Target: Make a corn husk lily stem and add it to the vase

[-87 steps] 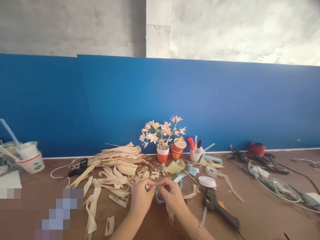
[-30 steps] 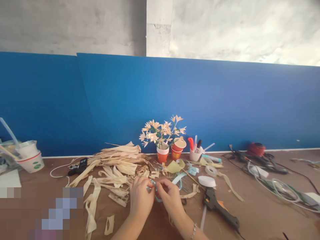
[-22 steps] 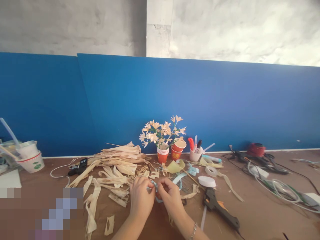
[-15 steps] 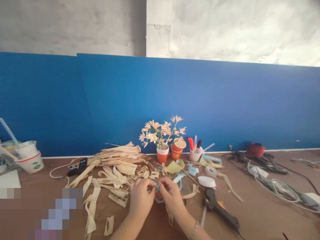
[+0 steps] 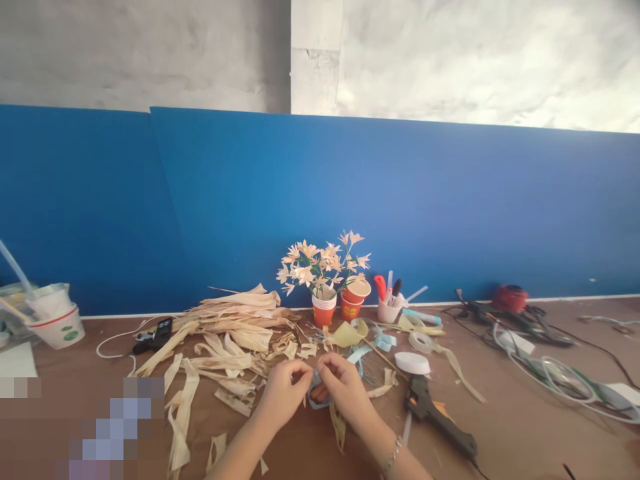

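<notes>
My right hand (image 5: 346, 388) has its thumb and fingers pinched together on a light blue strip (image 5: 319, 400), which hangs and curls below the fingertips. My left hand (image 5: 285, 392) is close beside it, thumb and index finger closed in a pinch; whatever is between them is too small to make out. A pale piece of corn husk (image 5: 338, 428) shows under my right hand. Left of my hands spreads a heap of dried corn husks (image 5: 240, 310). A black glue gun (image 5: 440, 419) lies to the right of my right wrist.
Behind my hands, pale husk flowers (image 5: 320, 263) stand in red paper cups (image 5: 324, 312). Nearby are a white cup of pens (image 5: 389, 310), a white tape roll (image 5: 413, 363) and a blue ribbon (image 5: 385, 339). Tangled cables (image 5: 555, 370) lie at right, paper cups (image 5: 57, 327) at far left.
My left hand has shifted slightly left, opening a narrow gap between the two hands. A small husk scrap now shows on the table beside my left forearm.
</notes>
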A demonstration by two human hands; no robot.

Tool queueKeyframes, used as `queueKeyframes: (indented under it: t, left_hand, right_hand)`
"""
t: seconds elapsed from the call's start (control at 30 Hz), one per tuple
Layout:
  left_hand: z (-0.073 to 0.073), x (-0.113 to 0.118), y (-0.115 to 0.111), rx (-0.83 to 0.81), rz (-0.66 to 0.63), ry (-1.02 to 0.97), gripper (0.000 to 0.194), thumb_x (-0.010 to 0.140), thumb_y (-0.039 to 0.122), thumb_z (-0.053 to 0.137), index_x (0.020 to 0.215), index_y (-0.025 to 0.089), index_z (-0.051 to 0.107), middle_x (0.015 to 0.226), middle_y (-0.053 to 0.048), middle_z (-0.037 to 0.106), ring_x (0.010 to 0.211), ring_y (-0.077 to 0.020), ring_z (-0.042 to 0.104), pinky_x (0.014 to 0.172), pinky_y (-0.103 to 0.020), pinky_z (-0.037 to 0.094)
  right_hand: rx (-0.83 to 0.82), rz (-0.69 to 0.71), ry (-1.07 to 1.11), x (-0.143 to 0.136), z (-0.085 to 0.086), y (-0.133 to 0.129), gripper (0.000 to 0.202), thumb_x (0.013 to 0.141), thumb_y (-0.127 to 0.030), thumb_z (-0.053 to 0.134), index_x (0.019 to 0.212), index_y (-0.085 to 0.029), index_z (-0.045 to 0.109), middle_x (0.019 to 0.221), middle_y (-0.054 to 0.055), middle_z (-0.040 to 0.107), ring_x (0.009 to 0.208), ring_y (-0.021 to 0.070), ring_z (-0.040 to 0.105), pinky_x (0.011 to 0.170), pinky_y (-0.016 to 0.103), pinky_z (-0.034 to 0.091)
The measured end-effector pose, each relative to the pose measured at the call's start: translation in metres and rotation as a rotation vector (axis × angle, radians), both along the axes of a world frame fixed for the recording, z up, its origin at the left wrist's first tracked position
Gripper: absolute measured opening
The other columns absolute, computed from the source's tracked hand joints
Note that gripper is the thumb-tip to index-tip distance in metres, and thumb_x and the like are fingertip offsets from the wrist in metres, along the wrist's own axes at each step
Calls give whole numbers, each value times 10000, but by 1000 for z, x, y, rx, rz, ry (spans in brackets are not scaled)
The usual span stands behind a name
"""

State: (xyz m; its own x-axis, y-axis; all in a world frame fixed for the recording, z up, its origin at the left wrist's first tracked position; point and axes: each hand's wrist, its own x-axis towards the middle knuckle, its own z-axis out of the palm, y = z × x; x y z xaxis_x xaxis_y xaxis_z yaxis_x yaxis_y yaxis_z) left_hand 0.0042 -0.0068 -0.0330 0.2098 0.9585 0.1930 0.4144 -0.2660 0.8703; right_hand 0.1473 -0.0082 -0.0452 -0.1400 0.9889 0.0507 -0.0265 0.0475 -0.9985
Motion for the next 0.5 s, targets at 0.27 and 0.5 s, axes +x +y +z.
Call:
queueKeyframes:
  t: [0.27, 0.5]
  left_hand:
    - [-3, -1, 0, 81, 135, 97, 205, 752, 252, 503, 641, 180, 660, 675, -37, 659, 688, -188, 571, 649, -268, 393]
    - [-3, 5, -5, 116, 239, 77, 190, 748, 271, 509, 651, 196, 655, 691, -36, 664, 696, -196, 585, 647, -269, 402]
  right_hand:
    - [-81, -23, -22, 2, 3, 3, 408, 604, -525, 683, 719, -150, 569, 518, -1, 608, 494, 158, 604, 521, 274, 492]
    - [143, -64, -121, -1, 1, -2, 222, 722, -386, 603, 681, -170, 571, 568, -11, 568, 521, 129, 559, 499, 229, 434]
